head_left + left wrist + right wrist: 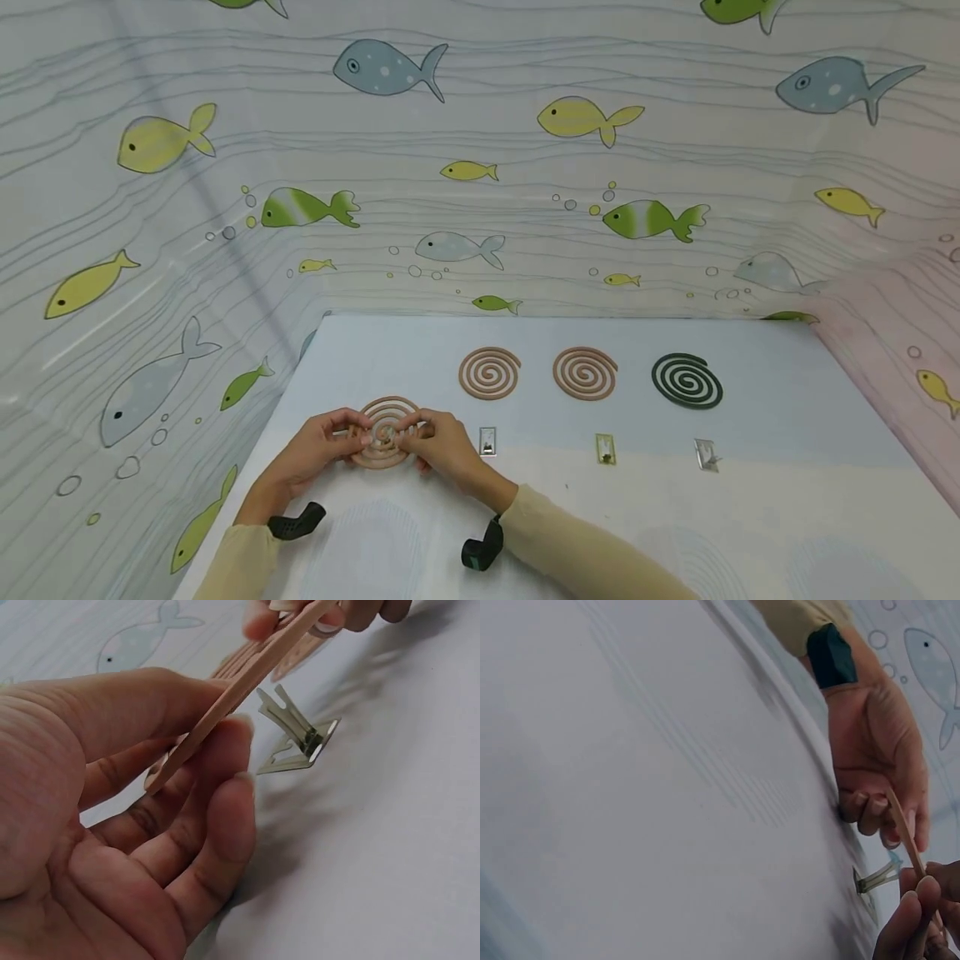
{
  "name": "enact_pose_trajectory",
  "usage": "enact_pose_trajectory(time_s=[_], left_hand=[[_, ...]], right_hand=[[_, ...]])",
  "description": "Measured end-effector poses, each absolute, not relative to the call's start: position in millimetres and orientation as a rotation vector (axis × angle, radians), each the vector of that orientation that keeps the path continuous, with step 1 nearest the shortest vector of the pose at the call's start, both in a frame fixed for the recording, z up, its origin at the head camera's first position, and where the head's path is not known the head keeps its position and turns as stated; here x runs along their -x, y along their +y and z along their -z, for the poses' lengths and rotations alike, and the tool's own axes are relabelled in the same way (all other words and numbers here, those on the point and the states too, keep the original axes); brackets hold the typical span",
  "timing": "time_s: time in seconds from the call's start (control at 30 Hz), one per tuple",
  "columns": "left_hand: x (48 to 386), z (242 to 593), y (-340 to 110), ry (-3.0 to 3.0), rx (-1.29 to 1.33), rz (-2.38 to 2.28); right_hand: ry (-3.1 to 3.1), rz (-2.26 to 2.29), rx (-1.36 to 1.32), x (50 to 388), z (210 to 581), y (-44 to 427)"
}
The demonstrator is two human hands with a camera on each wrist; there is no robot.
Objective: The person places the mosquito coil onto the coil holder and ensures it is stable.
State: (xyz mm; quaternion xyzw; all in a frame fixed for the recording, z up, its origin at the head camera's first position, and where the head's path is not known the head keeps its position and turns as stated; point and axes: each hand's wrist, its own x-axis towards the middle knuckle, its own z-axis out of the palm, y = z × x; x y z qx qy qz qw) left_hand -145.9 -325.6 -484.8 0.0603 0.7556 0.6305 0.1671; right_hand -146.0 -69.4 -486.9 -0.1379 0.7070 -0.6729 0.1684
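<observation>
Pale sleeves were closest. Left hand and right hand both pinched a brown coil in their fingers, maybe to stop it wobbling, just over a little metal stand on the table.

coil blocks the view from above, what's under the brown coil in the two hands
The left wrist view shows a metal stand on the white table under the raised brown coil, its prongs sticking up. The left hand covers some table there, so what lies behind is hidden.
</observation>
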Motion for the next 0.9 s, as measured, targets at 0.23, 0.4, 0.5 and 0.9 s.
enact_pose_trajectory(time_s=[0.23,0.4,0.5,0.9], left_hand=[[145.9,484.4,-325.0,2.169,-0.185,-1.775],[146.7,485.0,-326.2,2.147,-0.185,-1.763],[146.6,484.3,-326.5,2.141,-0.185,-1.759],[146.4,486.1,-320.4,2.167,-0.129,-1.802]], right_hand=[[2.038,1.897,0.398,147.4,491.8,-72.6],[2.041,1.878,0.400,147.6,491.9,-73.0],[2.031,1.883,0.410,148.2,491.6,-73.6],[2.069,1.888,0.393,147.9,491.9,-81.4]])
